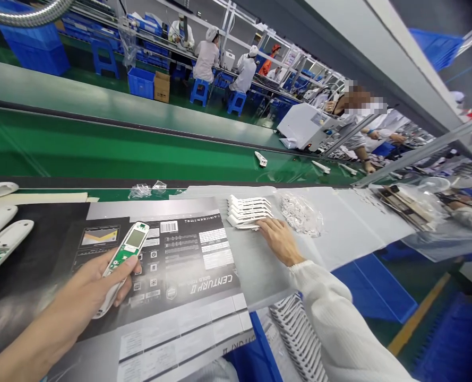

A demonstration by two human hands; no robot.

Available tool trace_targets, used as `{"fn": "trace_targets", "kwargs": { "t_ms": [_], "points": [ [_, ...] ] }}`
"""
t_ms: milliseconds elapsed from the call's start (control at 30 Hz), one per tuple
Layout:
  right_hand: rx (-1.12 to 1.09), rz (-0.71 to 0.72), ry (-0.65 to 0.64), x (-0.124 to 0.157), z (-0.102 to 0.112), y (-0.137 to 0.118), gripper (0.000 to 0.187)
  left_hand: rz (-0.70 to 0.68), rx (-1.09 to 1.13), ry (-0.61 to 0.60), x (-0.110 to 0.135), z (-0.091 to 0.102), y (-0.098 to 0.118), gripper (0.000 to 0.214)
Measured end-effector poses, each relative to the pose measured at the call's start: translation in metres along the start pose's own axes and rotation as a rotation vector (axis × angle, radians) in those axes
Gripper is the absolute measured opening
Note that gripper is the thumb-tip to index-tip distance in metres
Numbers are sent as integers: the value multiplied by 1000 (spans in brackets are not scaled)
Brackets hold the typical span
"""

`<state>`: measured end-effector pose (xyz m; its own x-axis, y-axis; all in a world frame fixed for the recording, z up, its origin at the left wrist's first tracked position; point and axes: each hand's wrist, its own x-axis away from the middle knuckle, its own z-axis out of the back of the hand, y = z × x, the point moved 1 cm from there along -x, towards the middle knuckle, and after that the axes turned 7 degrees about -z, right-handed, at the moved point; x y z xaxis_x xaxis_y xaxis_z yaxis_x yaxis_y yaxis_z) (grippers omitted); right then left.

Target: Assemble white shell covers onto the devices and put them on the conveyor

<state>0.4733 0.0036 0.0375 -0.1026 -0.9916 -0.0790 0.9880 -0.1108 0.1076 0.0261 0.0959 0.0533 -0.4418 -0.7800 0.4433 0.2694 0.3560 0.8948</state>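
My left hand [94, 284] is closed round a white remote-control shell [125, 254] with a green circuit board and small screen in it, held over a flattened grey printed carton [180, 276]. My right hand [277, 239], in a white sleeve, reaches out to a short stack of white plastic cover parts [248, 210] on the bench; its fingertips touch the nearest part, and I cannot see whether they grip it. A crumpled clear plastic bag [301, 213] lies just right of that stack.
More white remote shells [0, 239] lie at the left edge. A green conveyor belt [120, 154] runs behind the bench carrying a few white parts [260, 158]. A tray of white parts [299, 334] sits low near my right arm. Other workers sit at further lines.
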Motion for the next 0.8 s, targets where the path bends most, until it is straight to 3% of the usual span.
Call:
{"fn": "trace_targets", "kwargs": {
  "t_ms": [133, 200, 267, 333, 400, 500, 567, 667, 800],
  "points": [
    [-84, -16, 28, 10, 32, 10, 31, 58, -11, -7, 12, 16, -1, 48],
    [-203, -23, -62, 7, 53, 0, 33, 39, -120, 47, 15, 27, -1, 47],
    [-339, 66, -252, -5, 69, -32, 33, 6, -345, 128, 12, 38, -3, 45],
    [-437, 253, -433, -24, 77, -84, 30, -61, -675, 203, 6, 45, -7, 42],
    [-478, 432, -524, -49, 74, -141, 24, -122, -1004, 320, 1, 46, -10, 42],
    [-482, 591, -566, -83, 56, -204, 16, -267, -1236, 557, 2, 31, -10, 47],
    [-475, 606, -515, -96, 46, -220, 15, -460, -1168, 566, 7, 13, -9, 39],
    [-507, 545, -373, -98, 40, -209, 31, -671, -942, 372, 11, -21, -9, 21],
    [-526, 381, -305, -83, 38, -180, 50, -652, -825, 292, -4, -58, -11, 21]
  ]
}}
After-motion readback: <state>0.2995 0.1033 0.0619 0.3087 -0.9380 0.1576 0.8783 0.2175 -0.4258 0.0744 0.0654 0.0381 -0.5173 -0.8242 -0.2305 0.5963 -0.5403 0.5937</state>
